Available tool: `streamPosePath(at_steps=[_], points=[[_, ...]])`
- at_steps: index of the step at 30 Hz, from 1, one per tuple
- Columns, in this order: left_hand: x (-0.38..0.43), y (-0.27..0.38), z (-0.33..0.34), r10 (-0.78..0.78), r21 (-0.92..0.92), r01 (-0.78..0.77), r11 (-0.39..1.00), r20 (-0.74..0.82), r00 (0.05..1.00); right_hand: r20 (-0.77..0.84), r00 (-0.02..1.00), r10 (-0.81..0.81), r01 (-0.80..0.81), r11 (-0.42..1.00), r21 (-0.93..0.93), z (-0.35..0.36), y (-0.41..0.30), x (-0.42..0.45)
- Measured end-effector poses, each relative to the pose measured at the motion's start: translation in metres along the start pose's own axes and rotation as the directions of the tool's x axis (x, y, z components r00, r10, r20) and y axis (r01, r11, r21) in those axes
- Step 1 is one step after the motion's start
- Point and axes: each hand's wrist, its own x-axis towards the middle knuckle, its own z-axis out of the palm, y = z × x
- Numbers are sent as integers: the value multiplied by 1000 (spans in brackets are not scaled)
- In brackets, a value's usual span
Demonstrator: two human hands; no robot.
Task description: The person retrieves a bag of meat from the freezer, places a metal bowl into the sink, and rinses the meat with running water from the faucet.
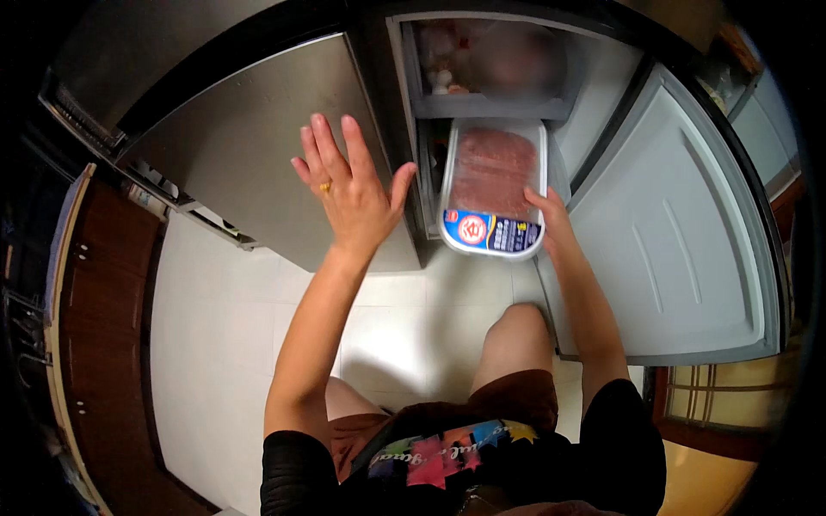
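My right hand [554, 213] grips the right side of a white-rimmed plastic tray of red meat [495, 168], sealed under clear film with a blue printed label at its near end. The tray is held in front of a lower fridge drawer, just below an upper drawer [481, 108]. Fingers spread, my left hand [355, 187] is raised in front of the shut stainless steel fridge door [258, 129] and holds nothing. Whether it touches the door is unclear. A gold ring is on one of its fingers.
On the right the fridge's other door [671, 226] stands wide open, its pale inner panel towards me. The upper drawer holds items, partly blurred. Dark wooden cabinets [103, 271] line the left side. Pale floor tiles [219, 322] lie below, with my knee [516, 329] near the open door.
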Motion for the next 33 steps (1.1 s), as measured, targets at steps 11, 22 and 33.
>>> streamPosePath(at_steps=[11,22,33], points=[[1,-7,54,31,166,-53,985,136,990,-66,958,-280,196,802,-564,-38,13,147],[-4,-12,62,67,212,-96,973,138,988,388,856,-341,214,-449,-867,5,25,47],[-6,-11,64,93,198,-114,974,113,989,285,911,-300,206,-269,-941,-44,21,39]])
